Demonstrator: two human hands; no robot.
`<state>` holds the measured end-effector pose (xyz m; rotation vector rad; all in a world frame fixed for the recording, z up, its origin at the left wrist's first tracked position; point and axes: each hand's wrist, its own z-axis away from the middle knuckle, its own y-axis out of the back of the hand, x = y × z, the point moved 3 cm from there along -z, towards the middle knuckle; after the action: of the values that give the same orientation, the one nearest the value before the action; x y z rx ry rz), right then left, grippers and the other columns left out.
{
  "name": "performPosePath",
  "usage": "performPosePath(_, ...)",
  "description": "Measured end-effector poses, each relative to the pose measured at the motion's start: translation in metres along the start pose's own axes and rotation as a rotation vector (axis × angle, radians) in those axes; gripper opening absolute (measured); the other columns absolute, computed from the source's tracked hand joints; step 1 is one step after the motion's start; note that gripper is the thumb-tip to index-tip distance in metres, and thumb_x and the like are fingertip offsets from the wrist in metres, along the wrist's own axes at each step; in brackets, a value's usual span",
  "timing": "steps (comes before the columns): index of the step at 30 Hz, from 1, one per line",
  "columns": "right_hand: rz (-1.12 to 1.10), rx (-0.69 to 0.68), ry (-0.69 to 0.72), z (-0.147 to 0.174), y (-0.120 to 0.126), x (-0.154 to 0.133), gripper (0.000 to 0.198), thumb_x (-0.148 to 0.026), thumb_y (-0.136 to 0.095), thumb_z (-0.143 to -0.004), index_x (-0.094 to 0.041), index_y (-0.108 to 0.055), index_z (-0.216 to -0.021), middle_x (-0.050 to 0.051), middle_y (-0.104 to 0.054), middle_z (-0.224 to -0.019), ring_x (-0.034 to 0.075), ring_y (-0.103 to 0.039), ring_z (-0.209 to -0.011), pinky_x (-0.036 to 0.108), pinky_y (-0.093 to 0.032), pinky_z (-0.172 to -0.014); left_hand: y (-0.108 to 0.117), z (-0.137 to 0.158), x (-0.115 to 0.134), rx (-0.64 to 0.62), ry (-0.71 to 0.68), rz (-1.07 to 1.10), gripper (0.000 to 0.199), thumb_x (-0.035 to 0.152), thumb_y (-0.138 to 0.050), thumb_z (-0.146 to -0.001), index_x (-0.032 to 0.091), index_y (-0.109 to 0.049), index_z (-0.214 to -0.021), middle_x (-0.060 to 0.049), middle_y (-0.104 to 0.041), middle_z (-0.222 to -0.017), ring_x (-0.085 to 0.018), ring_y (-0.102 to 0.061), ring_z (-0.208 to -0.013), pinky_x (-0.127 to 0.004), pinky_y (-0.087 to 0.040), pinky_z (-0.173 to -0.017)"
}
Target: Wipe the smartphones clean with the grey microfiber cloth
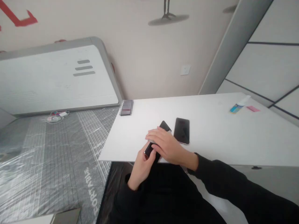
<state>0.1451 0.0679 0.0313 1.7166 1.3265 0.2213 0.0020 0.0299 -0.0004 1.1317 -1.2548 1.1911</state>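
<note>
My left hand (141, 166) is closed around the lower end of a black smartphone (149, 148), close to the table's front edge. Across the phone's middle lies my right hand (166, 144), palm down, fingers together and thumb bent toward the left thumb. A little of a thin whitish sheet, perhaps a wipe, peeks out under the right fingers; most of it is hidden. The phone's dark far end shows beyond the right hand. Just right of it, a second smartphone (182, 131) rests flat on the white table (210, 130), its dark screen up.
A small dark box (126, 107), blurred out, sits at the table's back left corner. Toward the back right lie a white spray bottle with a blue label (238, 105) and a pink slip (253, 108). A whiteboard (58, 77) leans on the wall at left; plastic sheeting (63, 161) covers the floor.
</note>
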Motion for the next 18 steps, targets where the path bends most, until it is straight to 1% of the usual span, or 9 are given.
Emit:
performPosePath(2,0.01,-0.054,0.125,0.002,-0.004,-0.003,0.042,-0.039,-0.036,-0.107,-0.014,-0.057,-0.134,0.014,-0.066,-0.132,0.026,-0.056,-0.129,0.052,-0.037,-0.12,0.001,0.0,0.002,0.053,-0.061,-0.067,0.022,0.035,-0.08,-0.079,0.016,-0.076,-0.089,-0.008,-0.078,-0.089,-0.03,-0.069,-0.088,-0.04,-0.054,-0.088)
performPosePath(3,0.043,-0.073,0.154,0.002,-0.004,-0.001,0.049,-0.046,-0.035,-0.107,-0.013,-0.055,-0.136,0.016,-0.065,-0.134,0.027,-0.055,-0.13,0.053,-0.036,-0.12,0.0,0.001,0.003,0.05,-0.072,-0.086,0.022,0.035,-0.079,-0.08,0.017,-0.076,-0.091,-0.009,-0.078,-0.09,-0.03,-0.069,-0.089,-0.04,-0.053,-0.088)
performPosePath(6,0.209,-0.017,0.04,-0.001,0.001,0.015,0.068,-0.063,-0.033,-0.103,-0.007,-0.058,-0.131,0.023,-0.064,-0.131,0.034,-0.054,-0.131,0.059,-0.033,-0.119,-0.003,0.002,0.003,-0.011,-0.075,-0.104,0.036,0.038,-0.066,-0.091,0.019,-0.071,-0.121,-0.009,-0.078,-0.105,-0.029,-0.071,-0.097,-0.039,-0.053,-0.092)
performPosePath(8,0.253,0.053,-0.041,-0.002,0.0,0.017,0.074,-0.068,-0.031,-0.1,-0.004,-0.061,-0.123,0.026,-0.063,-0.127,0.038,-0.051,-0.132,0.063,-0.029,-0.12,-0.004,0.001,0.0,0.007,-0.104,-0.158,0.04,0.039,-0.061,-0.095,0.019,-0.066,-0.129,-0.009,-0.077,-0.11,-0.028,-0.07,-0.103,-0.038,-0.053,-0.093)
performPosePath(9,0.235,0.06,-0.031,-0.002,-0.003,0.015,0.077,-0.071,-0.03,-0.099,-0.004,-0.061,-0.121,0.026,-0.063,-0.126,0.038,-0.051,-0.133,0.064,-0.027,-0.121,-0.003,-0.001,-0.002,0.032,-0.123,-0.205,0.037,0.04,-0.061,-0.094,0.018,-0.069,-0.123,-0.009,-0.078,-0.105,-0.028,-0.071,-0.101,-0.038,-0.054,-0.09)
performPosePath(11,0.17,0.01,0.078,-0.001,-0.011,0.008,0.081,-0.074,-0.027,-0.098,-0.004,-0.059,-0.125,0.024,-0.064,-0.127,0.035,-0.051,-0.132,0.06,-0.027,-0.122,-0.002,-0.004,-0.009,0.075,-0.154,-0.296,0.031,0.042,-0.063,-0.091,0.015,-0.074,-0.102,-0.009,-0.077,-0.086,-0.029,-0.071,-0.089,-0.038,-0.056,-0.082)
performPosePath(13,0.167,-0.057,0.15,0.0,-0.015,0.008,0.081,-0.072,-0.023,-0.1,-0.006,-0.056,-0.133,0.022,-0.064,-0.129,0.032,-0.054,-0.13,0.058,-0.029,-0.122,-0.001,-0.007,-0.013,0.073,-0.187,-0.335,0.032,0.044,-0.061,-0.091,0.015,-0.074,-0.097,-0.009,-0.077,-0.084,-0.029,-0.071,-0.087,-0.039,-0.057,-0.082)
performPosePath(16,0.312,-0.015,0.015,-0.002,-0.008,0.023,0.083,-0.072,-0.02,-0.1,-0.006,-0.053,-0.137,0.024,-0.062,-0.134,0.036,-0.053,-0.133,0.063,-0.028,-0.121,-0.003,-0.01,-0.014,0.026,-0.267,-0.323,0.039,0.04,-0.054,-0.097,0.018,-0.068,-0.125,-0.011,-0.074,-0.122,-0.028,-0.067,-0.118,-0.041,-0.049,-0.105)
performPosePath(18,0.354,0.034,-0.079,-0.002,-0.004,0.026,0.084,-0.072,-0.021,-0.099,-0.005,-0.053,-0.137,0.025,-0.06,-0.136,0.039,-0.045,-0.141,0.066,-0.026,-0.121,-0.004,-0.012,-0.013,0.009,-0.299,-0.324,0.042,0.038,-0.05,-0.1,0.02,-0.062,-0.136,-0.011,-0.069,-0.135,-0.026,-0.062,-0.128,-0.041,-0.044,-0.112)
